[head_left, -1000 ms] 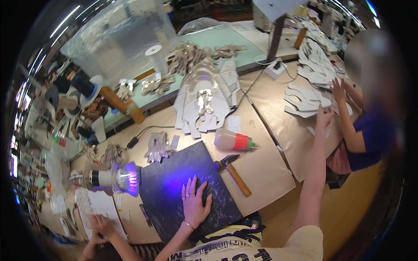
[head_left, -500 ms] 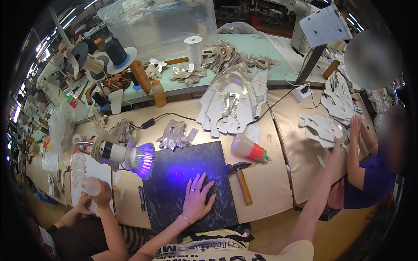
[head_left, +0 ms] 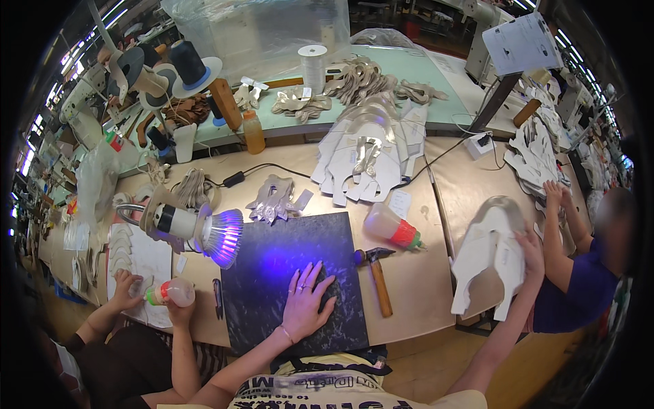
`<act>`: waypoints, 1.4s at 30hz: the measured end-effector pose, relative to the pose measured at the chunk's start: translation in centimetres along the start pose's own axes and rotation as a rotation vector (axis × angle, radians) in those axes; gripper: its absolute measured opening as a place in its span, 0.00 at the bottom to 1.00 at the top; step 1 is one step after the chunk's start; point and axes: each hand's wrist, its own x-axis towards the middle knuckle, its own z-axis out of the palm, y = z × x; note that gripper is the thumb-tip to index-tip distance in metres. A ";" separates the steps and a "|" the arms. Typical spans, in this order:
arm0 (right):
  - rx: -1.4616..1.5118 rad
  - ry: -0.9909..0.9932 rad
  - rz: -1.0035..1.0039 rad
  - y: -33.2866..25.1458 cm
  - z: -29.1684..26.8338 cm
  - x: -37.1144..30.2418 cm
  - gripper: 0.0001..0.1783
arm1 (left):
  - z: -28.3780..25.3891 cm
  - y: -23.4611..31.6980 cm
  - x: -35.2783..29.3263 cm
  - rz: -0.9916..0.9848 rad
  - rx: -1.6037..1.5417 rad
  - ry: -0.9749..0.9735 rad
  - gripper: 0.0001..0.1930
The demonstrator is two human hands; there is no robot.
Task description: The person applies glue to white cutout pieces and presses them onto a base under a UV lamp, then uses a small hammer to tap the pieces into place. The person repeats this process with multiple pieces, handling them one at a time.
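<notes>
My left hand [head_left: 306, 300] lies flat on a dark marbled slab [head_left: 272, 320], fingers spread and holding nothing. A purple-blue light spot glows on the slab, just beyond the fingertips. Over the table's right part, my right hand [head_left: 531, 255] grips the edge of a white, arch-shaped shoe upper piece [head_left: 489, 230] with two legs pointing toward me. A hammer [head_left: 379, 286] with a wooden handle lies along the slab's right side. Behind it rests a clear squeeze bottle [head_left: 390, 225] with a red and green cap. The lit lamp [head_left: 221, 237] hangs over the slab's left edge.
White shoe upper pieces [head_left: 364, 157] lie fanned behind the slab, near a silvery bundle [head_left: 274, 198]. A dark pen [head_left: 217, 298] is left of the slab. Co-workers work on both sides; the left one holds a squeeze bottle [head_left: 178, 293]. More pieces [head_left: 535, 153] are piled at right.
My right hand has drawn a shoe upper piece from the right-hand pile toward me and lifted it. My left hand stays on the slab. The left co-worker's bottle has tipped sideways.
</notes>
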 end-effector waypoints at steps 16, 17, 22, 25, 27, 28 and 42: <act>-1.290 -0.070 -0.097 -0.6 10.9 8.0 0.40 | -0.1 0.0 0.1 -0.011 -0.010 -0.010 0.25; -1.359 -0.024 -0.169 -0.7 11.5 8.8 0.39 | -0.1 0.0 0.1 -0.011 -0.008 -0.010 0.25; -0.665 -0.185 -0.191 0.1 18.2 17.5 0.40 | -0.1 0.2 0.3 -0.018 0.005 0.002 0.25; -0.411 -0.123 -0.101 1.9 23.7 23.7 0.43 | 0.0 0.3 0.4 -0.033 0.000 0.012 0.24; -0.351 -0.006 -0.072 3.4 26.7 26.6 0.46 | -0.1 0.3 0.4 -0.036 -0.007 0.020 0.24; -0.362 0.058 -0.073 4.0 28.0 27.8 0.47 | -0.1 0.3 0.5 -0.041 -0.003 0.016 0.24; 0.029 0.451 -0.756 -7.2 22.8 20.3 0.26 | 0.1 0.3 0.7 -0.049 -0.003 0.028 0.24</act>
